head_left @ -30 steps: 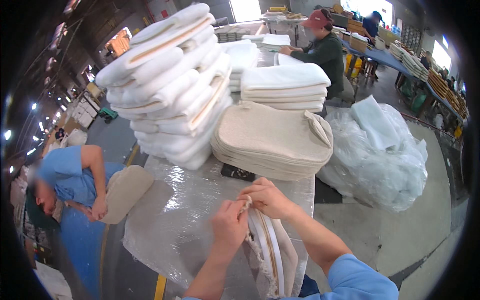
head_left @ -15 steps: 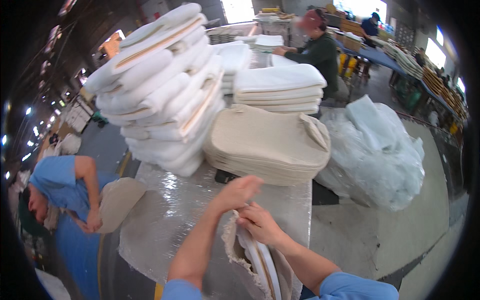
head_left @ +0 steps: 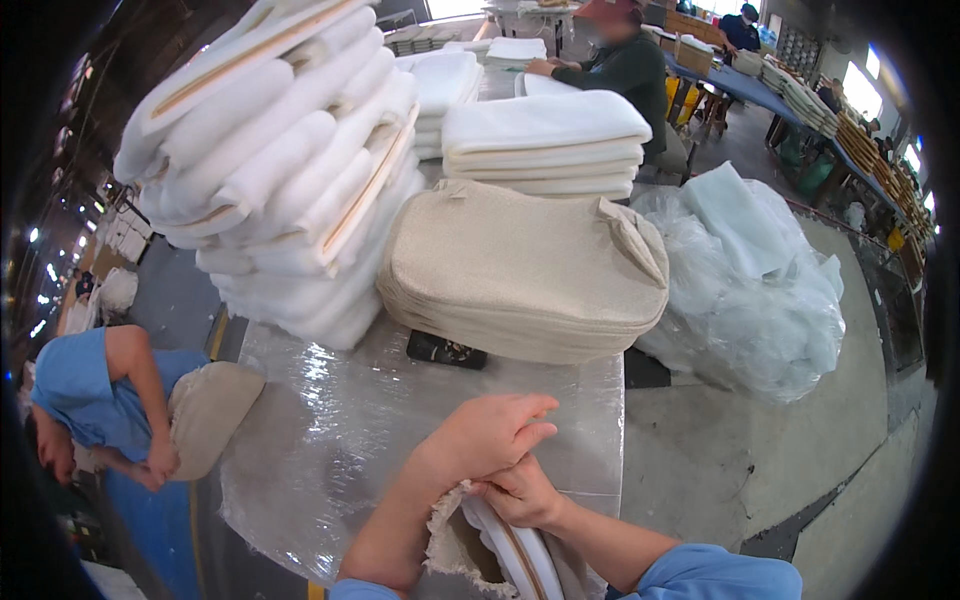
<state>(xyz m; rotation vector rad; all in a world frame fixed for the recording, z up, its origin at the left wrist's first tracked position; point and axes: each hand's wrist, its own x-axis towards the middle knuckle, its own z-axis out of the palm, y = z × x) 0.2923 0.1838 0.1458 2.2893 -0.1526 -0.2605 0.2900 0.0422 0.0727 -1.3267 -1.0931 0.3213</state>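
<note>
A beige fabric cushion cover [head_left: 447, 545] with a frayed open edge stands at the lower middle, close to my body. Inside its mouth shows a white padded cushion insert [head_left: 512, 545] with a tan layer along its middle. My right hand [head_left: 522, 492] is closed on the rim of the cover at the top of the opening, beside the insert. Just above and left of it, my left hand [head_left: 488, 432] is stretched out with fingers pointing right and thumb apart, holding nothing. The left wrist crosses close to the right hand's fingertips.
A stack of beige covers [head_left: 530, 255] lies ahead on the plastic-wrapped table [head_left: 320, 430], against a black flat object [head_left: 446, 350]. White cushion inserts [head_left: 270, 150] tower at left. A clear plastic bag [head_left: 745, 300] bulges at right. Co-workers [head_left: 120, 390] [head_left: 625, 85] work left and far.
My left hand has come down toward me and its fingers have straightened to the right. The right hand has shifted slightly lower, still at the cover's rim. The whole view has shifted a little.
</note>
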